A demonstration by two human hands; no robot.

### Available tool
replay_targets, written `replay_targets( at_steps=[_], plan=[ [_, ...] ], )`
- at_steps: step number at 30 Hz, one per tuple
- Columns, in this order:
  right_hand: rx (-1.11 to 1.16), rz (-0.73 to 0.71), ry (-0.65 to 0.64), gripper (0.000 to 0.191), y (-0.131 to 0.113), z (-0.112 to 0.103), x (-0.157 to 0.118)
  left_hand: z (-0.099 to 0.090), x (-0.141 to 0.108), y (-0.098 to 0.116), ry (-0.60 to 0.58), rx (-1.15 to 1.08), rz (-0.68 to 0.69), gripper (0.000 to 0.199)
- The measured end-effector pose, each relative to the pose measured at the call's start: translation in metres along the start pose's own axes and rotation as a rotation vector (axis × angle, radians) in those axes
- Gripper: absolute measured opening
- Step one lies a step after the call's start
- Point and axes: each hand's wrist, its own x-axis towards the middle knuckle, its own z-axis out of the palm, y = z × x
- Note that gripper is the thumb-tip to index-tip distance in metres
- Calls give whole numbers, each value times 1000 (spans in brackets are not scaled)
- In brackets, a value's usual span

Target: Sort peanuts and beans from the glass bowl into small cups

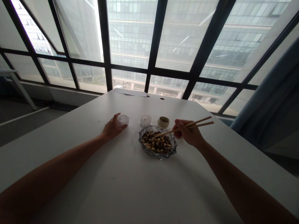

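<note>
My left hand [112,127] is curled around the side of a small translucent hexagonal cup [123,121], thumb and fingers on its walls. In my right hand [187,132] is a pair of wooden chopsticks [198,123], slanting down to the left. Their tips reach into a scalloped glass bowl [159,155] filled with what look like nuts and dark seeds [155,142]. Behind that bowl stands a second translucent cup [146,120], with something small and reddish inside. A round beige cup [163,122] sits to its right; its contents are not visible.
Everything stands on a long white table [112,183]. Near its far edge lie a sheet of paper [130,92] and a small dark round spot [162,99]. Tall windows rise beyond, with a blue curtain [273,93] at the right and a white table frame [25,90] at the left.
</note>
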Motion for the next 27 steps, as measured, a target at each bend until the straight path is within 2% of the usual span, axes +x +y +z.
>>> replay_targets(
  at_steps=[2, 3, 5, 8, 10, 13, 20, 22, 27],
  plan=[
    [11, -7, 45, 61, -6, -11, 3, 0, 0, -1, -2, 2, -3, 79],
    [18, 16, 11, 62, -9, -15, 4, 1, 1, -1, -2, 3, -6, 79],
    [17, 93, -125, 63, -12, -16, 4, 1, 1, -2, -3, 3, -12, 80],
    [-8, 184, -285, 65, -9, -5, 0, 2, 3, -4, -10, 2, -13, 81],
    [-2, 175, -270, 65, -3, 6, -3, 3, 3, -5, -9, 2, -2, 79],
    [4, 115, -149, 62, 7, 15, -3, 4, 4, -7, 7, -2, 21, 76],
    [-15, 29, 39, 60, 5, 3, 3, 2, 3, -5, -8, 15, 22, 76],
    [-22, 34, 16, 61, 3, 2, 3, 1, 3, -4, -3, 11, 22, 75],
    [-19, 133, -148, 66, 1, 0, 2, 1, 3, -5, 5, 12, 28, 75]
  ],
)
